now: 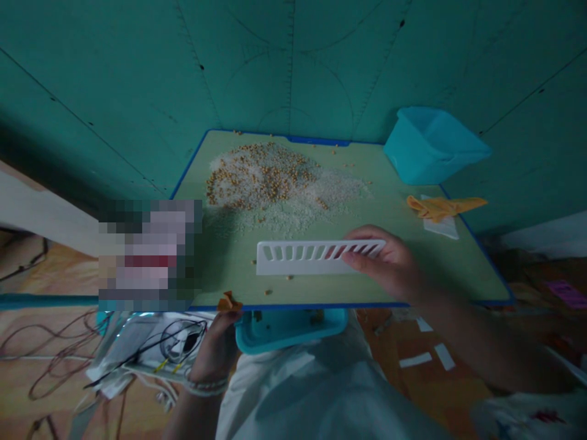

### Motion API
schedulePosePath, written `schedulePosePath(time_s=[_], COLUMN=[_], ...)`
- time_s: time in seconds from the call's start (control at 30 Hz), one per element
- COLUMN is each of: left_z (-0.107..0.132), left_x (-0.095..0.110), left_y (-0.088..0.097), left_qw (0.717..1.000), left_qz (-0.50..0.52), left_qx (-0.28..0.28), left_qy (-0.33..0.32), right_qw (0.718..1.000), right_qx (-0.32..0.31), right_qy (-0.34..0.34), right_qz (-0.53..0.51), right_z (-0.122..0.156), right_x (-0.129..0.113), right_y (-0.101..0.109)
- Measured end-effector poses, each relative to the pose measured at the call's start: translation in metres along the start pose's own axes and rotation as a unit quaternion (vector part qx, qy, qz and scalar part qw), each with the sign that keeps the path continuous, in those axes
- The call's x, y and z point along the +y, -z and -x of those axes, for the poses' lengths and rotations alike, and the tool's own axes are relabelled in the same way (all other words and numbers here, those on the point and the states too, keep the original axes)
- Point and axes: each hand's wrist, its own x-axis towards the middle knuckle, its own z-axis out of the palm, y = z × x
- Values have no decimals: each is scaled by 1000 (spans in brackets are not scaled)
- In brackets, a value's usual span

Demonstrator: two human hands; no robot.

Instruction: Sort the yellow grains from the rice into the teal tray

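Note:
My right hand grips the right end of a white slotted plastic strip. The strip stands on its long edge, low over or on the tabletop near the front. Beyond it spreads a pile of white rice-like grains mixed with yellow-brown soybeans. Below the front edge, my left hand is closed at the left end of a turquoise bin, its fingers partly hidden. A piece of orange cloth pokes up just above that hand. Small dark bits lie inside the bin.
A pale green tabletop with a blue edge carries the pile. At its back right stands another turquoise bin, with an orange cloth on white paper nearby. A pixelated object is at the left. Cables lie below left.

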Motion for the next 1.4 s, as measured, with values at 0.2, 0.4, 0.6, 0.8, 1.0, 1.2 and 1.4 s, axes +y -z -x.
schedulePosePath(time_s=[0.2, 0.4, 0.6, 0.8, 1.0, 1.2, 1.4], left_z=[-2, -4, -2, 2, 1, 0, -3], left_x=[-3, -4, -4, -2, -3, -3, -5], left_y=[7, 10, 10, 14, 14, 14, 15], left_qw=[1000, 1000, 999, 998, 997, 997, 998], left_qz=[-21, -16, -18, -28, -25, -23, 3], left_qx=[8, -8, -39, -58, -77, -71, -68], left_qy=[9, 14, 9, 11, 6, 4, 0], right_qw=[997, 996, 992, 993, 992, 991, 984], right_qx=[-63, -53, 92, 44, 30, 31, 99], right_qy=[-5, 73, 82, 99, 108, 119, 133], right_qz=[40, 14, 17, 46, 57, 55, 62], right_z=[32, 34, -2, -16, -30, -30, -39], right_x=[-11, -5, 15, 12, 15, 13, 11], right_y=[1, 9, 15, 5, -1, 0, 5])
